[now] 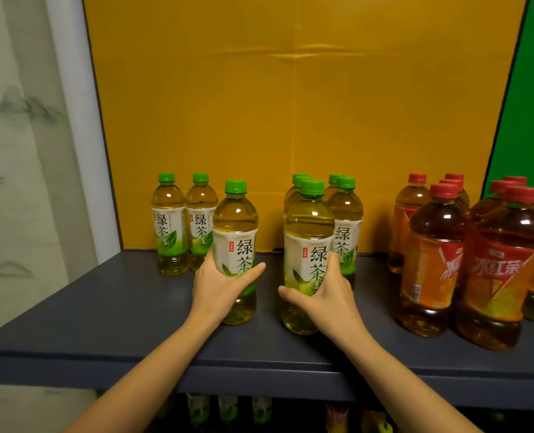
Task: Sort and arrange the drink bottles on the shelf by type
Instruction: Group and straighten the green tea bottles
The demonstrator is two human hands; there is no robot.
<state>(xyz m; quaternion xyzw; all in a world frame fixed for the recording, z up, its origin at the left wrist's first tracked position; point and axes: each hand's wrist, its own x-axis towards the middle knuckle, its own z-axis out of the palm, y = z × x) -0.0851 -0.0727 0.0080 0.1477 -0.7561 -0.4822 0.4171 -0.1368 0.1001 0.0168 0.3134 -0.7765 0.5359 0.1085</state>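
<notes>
The dark blue-grey flat shelf [103, 307] carries upright clear plastic bottles in two groups. Green-capped bottles [168, 226] of pale yellow tea occupy left and centre: two at the rear left, a front-left bottle [236, 235], a front-centre bottle [309, 245], others clustered behind it. Red-capped bottles [431, 264] of amber tea cluster at the right.

A person's left hand [216, 289] and right hand [328, 295] (seen from a head-worn camera) are bare, as are both slim forearms, uncovered right down to the frame's lower edge; the fingers are long and slender.
</notes>
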